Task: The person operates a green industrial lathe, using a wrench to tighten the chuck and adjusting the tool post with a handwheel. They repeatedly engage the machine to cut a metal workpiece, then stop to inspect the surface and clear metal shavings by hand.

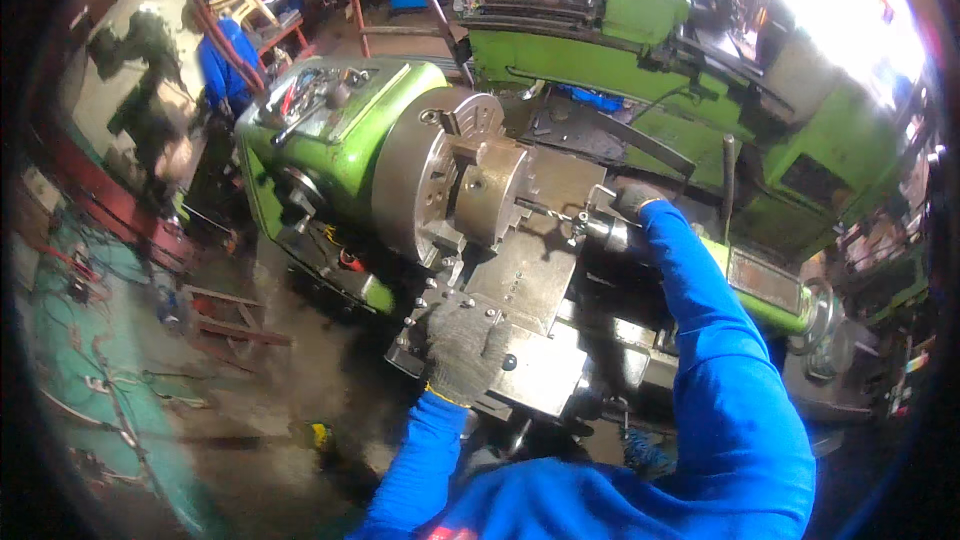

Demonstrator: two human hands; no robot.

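Cluttered workshop, green lathe [330, 130] centre. Left hand [462, 355] (gloved) lay flat and open on the carriage [520, 290]; right hand [632, 202] gripped the drill chuck [600, 230]. Drill bit [545, 210] met the workpiece [490, 190] in the lathe chuck [425, 175]; drilling apparently just started.
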